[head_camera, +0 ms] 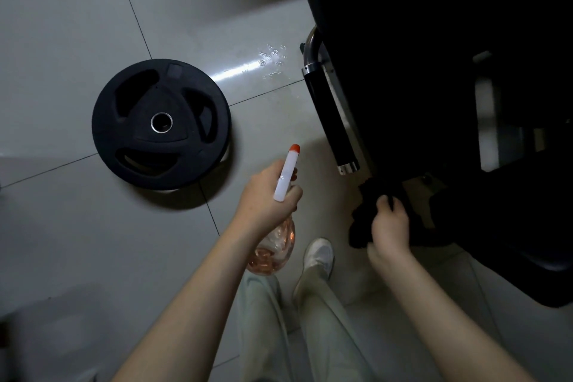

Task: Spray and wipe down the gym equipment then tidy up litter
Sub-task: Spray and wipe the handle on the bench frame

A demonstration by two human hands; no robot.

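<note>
- Left hand [266, 195]: weight plate [161, 124] lies flat up-left of it; fingers curled round spray bottle [286, 177], nozzle pointing forward (likely ready to spray).
- Right hand [389, 223] clutches bunched black cloth [361, 226] just below machine handle [331, 121], probably the next thing to wipe.

I see a gym. A black weight plate [161, 124] lies flat on grey floor tiles [62, 25]. Beside it stands a dark padded machine [418, 40] with a chromed handle [333, 115].

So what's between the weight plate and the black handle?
Head view: bare floor tile between weight plate and handle; wet droplets lie farther up.
</note>
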